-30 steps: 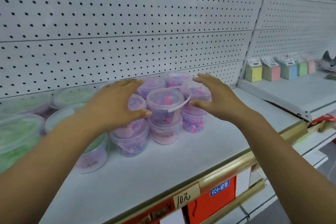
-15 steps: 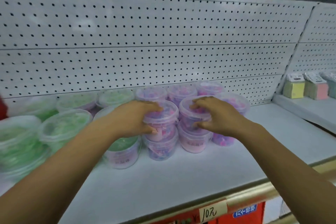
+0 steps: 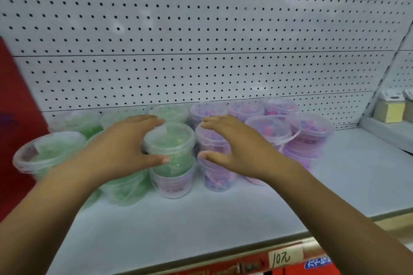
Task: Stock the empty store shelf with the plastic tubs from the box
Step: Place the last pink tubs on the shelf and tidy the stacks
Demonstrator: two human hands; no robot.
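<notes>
Tubs [image 3: 312, 138] on shelf [image 3: 245, 212]
Left hand [image 3: 120, 152] spread round green tub [image 3: 172, 147]; right hand [image 3: 241, 152] spread round pink tub [image 3: 212, 140] beside it.

White pegboard back panel [image 3: 201, 29]; red panel [image 3: 15, 123] at left; gold front trim [image 3: 393, 222] with handwritten price tag [image 3: 285, 258]

Just the one view, off your head. It faces the shelf [image 3: 245, 219] straight on and tips a bit downward. It's close: your forearms run in from the bottom corners, left hand [image 3: 120, 152] and right hand [image 3: 241, 152] sit mid-frame. The wide lens bows the pegboard [image 3: 201, 29], and the price tag [image 3: 283, 258] sits at the bottom edge.
</notes>
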